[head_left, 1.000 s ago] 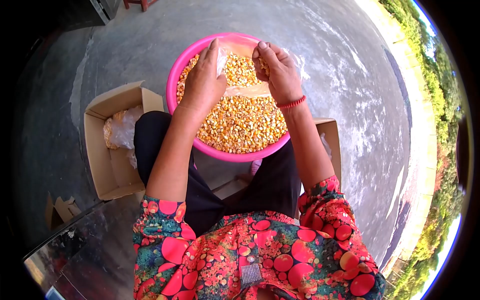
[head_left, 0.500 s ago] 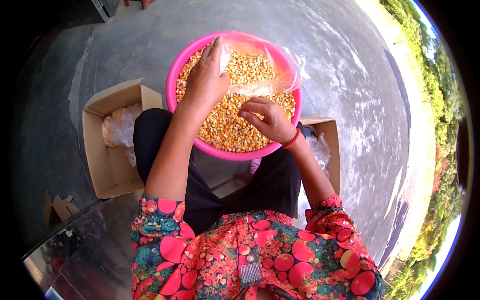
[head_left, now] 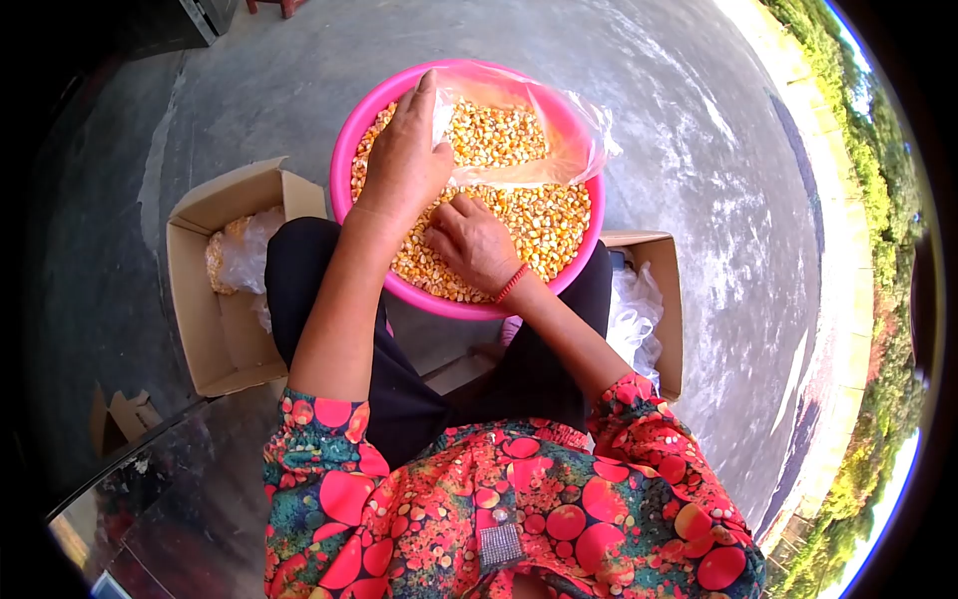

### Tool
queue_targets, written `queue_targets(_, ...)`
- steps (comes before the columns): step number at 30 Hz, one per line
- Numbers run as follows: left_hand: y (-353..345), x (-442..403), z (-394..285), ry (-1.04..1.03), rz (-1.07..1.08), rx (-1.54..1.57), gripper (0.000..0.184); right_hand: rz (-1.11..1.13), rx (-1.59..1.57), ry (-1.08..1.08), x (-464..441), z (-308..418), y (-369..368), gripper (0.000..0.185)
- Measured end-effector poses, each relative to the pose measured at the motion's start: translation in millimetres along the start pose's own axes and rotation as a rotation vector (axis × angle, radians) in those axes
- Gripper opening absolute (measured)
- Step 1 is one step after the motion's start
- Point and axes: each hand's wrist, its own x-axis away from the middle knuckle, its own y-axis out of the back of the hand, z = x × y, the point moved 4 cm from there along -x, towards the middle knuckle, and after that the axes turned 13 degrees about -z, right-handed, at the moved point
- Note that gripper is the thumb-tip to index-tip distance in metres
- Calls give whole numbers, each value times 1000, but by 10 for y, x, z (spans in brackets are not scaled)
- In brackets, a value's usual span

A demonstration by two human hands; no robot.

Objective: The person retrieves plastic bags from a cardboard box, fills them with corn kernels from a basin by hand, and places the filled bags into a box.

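A pink basin full of yellow corn kernels sits at my knees. Over its far part lies a clear plastic bag with its mouth toward me, and kernels show through or inside it. My left hand is at the bag's left edge, its fingers pointing away and its thumb toward the mouth, keeping hold of the film. My right hand is down in the kernels in front of the bag, fingers curled into them; the fingertips are partly hidden.
A cardboard box on the left contains a clear bag of corn. On the right, another cardboard box has crumpled plastic bags in it. Grey concrete floor surrounds the basin.
My right hand has moved left and toward me, from near the bag's mouth down into the kernels, with its fingers curling. The left hand has barely shifted.
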Motion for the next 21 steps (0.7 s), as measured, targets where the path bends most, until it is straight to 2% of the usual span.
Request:
queue_targets(3, 45, -2, -24, 13, -5, 17, 72, 79, -35, 26, 4, 16, -97, 17)
queue_targets(5, 59, -11, -39, 11, -9, 21, 72, 63, -20, 68, -20, -14, -77, 18)
queue_targets(9, 74, -12, -54, 14, -4, 14, 71, -25, -200, -14, -28, -161, 26, 16)
queue_targets(11, 76, -3, -52, 17, -5, 11, 70, 10, -476, -396, -19, -228, 116, 20)
queue_targets(12, 69, -3, -48, 20, 0, 9, 70, -34, -666, -435, -29, -236, 135, 25)
queue_targets(13, 62, -3, -42, 23, 5, 7, 70, 96, -937, -760, -20, -182, 220, 24)
queue_targets(15, 64, -4, -55, 29, 11, 9, 70, 55, -1262, -843, -119, -62, 404, 24)
queue_targets(17, 57, 5, -64, 33, 17, 10, 70, -65, -1354, -783, -288, -45, 608, 25)
queue_targets(21, 58, -3, -64, 19, 6, 7, 70, -494, -1374, -697, -682, -247, 898, 23)
